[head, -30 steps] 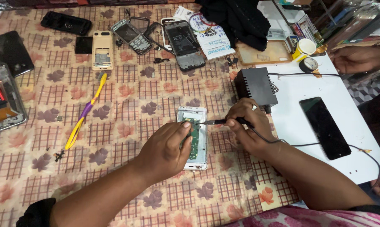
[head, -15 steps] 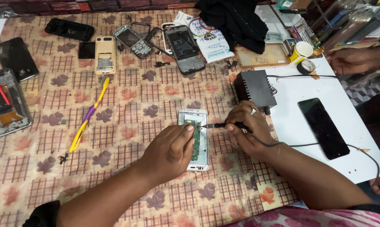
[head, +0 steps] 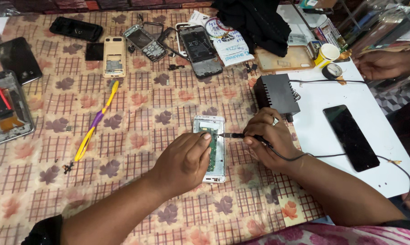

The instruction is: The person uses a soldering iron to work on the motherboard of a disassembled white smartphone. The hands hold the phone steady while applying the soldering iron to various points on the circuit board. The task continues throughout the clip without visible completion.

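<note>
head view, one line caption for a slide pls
Left hand steadies an opened white phone while right hand touches a soldering iron to it.

Two hands work here: left hand [head: 182,163], right hand [head: 270,140]. They share one open phone [head: 210,147] and one soldering iron [head: 234,135].
</note>
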